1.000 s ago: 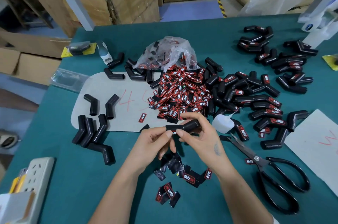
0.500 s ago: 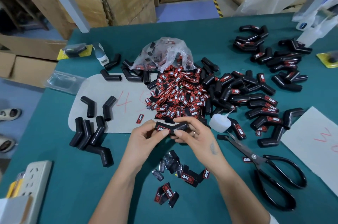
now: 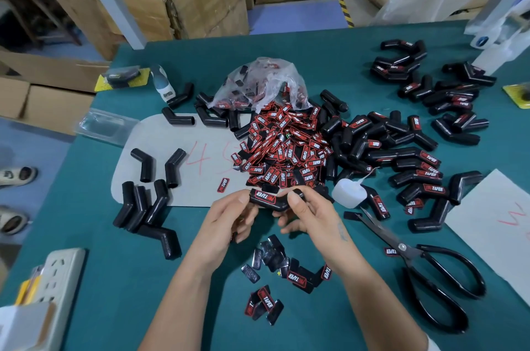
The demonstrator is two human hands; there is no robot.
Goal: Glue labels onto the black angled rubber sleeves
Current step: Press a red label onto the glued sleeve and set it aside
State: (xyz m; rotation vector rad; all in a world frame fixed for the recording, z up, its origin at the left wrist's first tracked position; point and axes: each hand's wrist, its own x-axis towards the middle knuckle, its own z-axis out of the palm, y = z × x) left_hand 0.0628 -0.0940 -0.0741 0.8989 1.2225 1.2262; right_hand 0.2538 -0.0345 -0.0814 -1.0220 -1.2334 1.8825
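Sleeve (image 3: 268,201), black and bent, sits between my two hands above the green table (image 3: 114,279), a red-and-black label (image 3: 265,197) already on its left leg. My left hand (image 3: 229,218) pinches that leg's end, thumb curled on top; my right hand (image 3: 311,214) grips the other leg, its fingers (image 3: 295,197) wrapped over the tip. Just beyond the fingers lies the heap of loose labels (image 3: 286,147) spilling from a clear plastic bag (image 3: 258,83). Right of my right hand stands a small white glue bottle (image 3: 350,193), with labelled sleeves (image 3: 415,172) piled past it and black scissors (image 3: 430,270) nearer me. Left of my left hand, plain sleeves (image 3: 143,207) lie on and beside a grey card (image 3: 177,144). Below both wrists, a few more labels (image 3: 286,270) are scattered.
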